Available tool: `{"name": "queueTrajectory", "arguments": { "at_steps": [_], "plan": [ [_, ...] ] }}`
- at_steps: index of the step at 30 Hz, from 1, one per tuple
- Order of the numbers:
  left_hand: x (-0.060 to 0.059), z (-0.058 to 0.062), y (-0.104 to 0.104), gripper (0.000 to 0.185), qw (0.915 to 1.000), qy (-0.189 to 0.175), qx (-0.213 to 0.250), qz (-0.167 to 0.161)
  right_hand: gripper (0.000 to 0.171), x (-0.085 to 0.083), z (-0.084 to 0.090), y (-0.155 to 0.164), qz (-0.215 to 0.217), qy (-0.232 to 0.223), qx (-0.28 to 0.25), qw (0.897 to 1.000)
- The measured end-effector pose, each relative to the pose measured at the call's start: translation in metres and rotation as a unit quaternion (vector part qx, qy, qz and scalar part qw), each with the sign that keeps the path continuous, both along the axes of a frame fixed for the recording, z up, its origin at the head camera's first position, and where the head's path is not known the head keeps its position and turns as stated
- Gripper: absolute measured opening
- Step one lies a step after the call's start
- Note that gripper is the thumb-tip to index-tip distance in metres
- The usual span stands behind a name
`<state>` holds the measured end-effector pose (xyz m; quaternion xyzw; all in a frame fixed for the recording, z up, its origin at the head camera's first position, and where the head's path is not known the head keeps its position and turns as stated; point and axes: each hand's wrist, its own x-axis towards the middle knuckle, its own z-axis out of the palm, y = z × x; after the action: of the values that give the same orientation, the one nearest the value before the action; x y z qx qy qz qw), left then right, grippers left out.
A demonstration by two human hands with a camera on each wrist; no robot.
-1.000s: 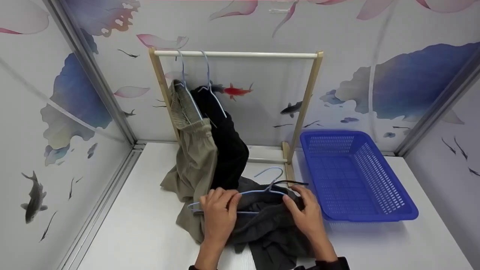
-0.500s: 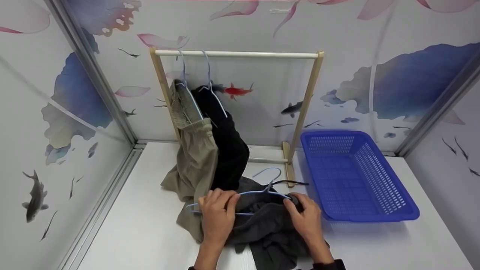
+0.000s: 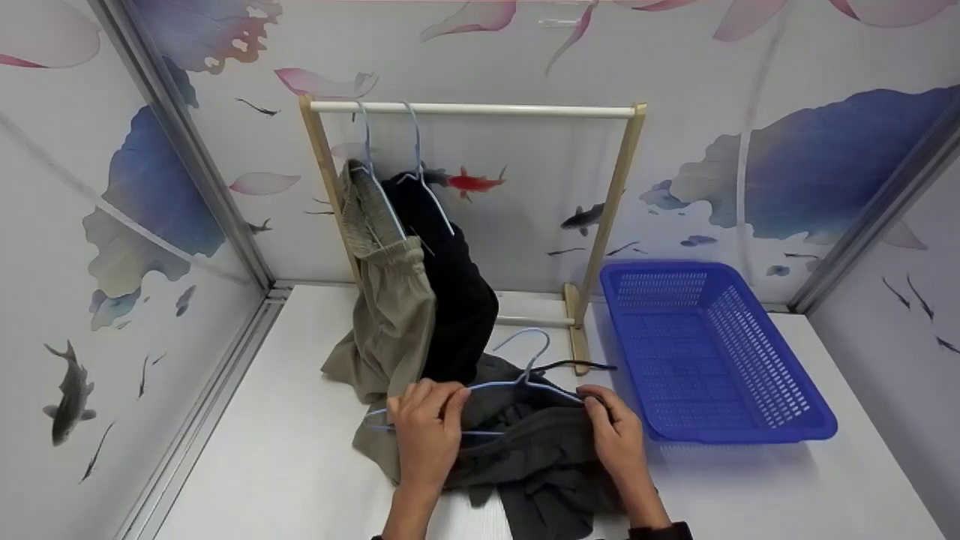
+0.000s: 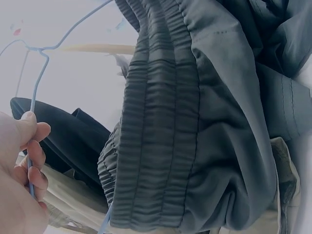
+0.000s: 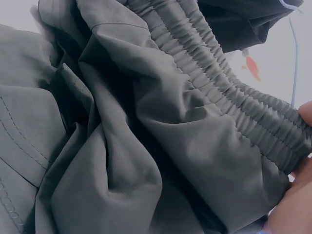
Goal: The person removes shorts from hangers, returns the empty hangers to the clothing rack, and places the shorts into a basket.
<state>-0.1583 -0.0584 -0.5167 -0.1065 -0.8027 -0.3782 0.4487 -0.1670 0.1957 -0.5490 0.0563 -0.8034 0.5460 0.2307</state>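
My left hand (image 3: 427,435) holds a light-blue wire hanger (image 3: 495,385) by its left shoulder; the left wrist view shows the thumb and fingers curled round the wire (image 4: 37,83). Dark grey trousers (image 3: 540,450) with a gathered elastic waistband (image 4: 156,122) lie bunched below the hanger. My right hand (image 3: 622,435) grips the waistband at its right end, where the hanger's right arm reaches inside it. In the right wrist view this hand (image 5: 297,204) pinches the waistband (image 5: 258,112) at the frame edge. The hanger's left end sticks out beyond my left hand.
A wooden rack (image 3: 615,202) with a white rail (image 3: 517,109) stands behind. Khaki trousers (image 3: 390,307) and a black garment (image 3: 461,300) hang from its left side, the khaki ones spreading onto the table. A blue perforated basket (image 3: 705,375) sits at right. Printed walls enclose the table.
The hanger and my left hand have shifted slightly left. The right hand has drawn the waistband over the hanger's right arm, and its thumb now lies on the cloth there.
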Motion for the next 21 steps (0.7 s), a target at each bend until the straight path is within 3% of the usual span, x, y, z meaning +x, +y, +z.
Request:
{"name": "queueTrajectory", "arguments": {
  "at_steps": [10,21],
  "plan": [
    [0.000,0.003,-0.014,0.010,0.9990,0.006,0.038,0.025,0.024,0.000,0.003,0.005,-0.024,-0.043,-0.035,0.998],
    [-0.001,0.009,-0.025,0.010,0.9975,0.038,0.049,0.034,0.027,-0.002,0.002,0.007,-0.034,-0.036,-0.075,0.996]
  ]
}}
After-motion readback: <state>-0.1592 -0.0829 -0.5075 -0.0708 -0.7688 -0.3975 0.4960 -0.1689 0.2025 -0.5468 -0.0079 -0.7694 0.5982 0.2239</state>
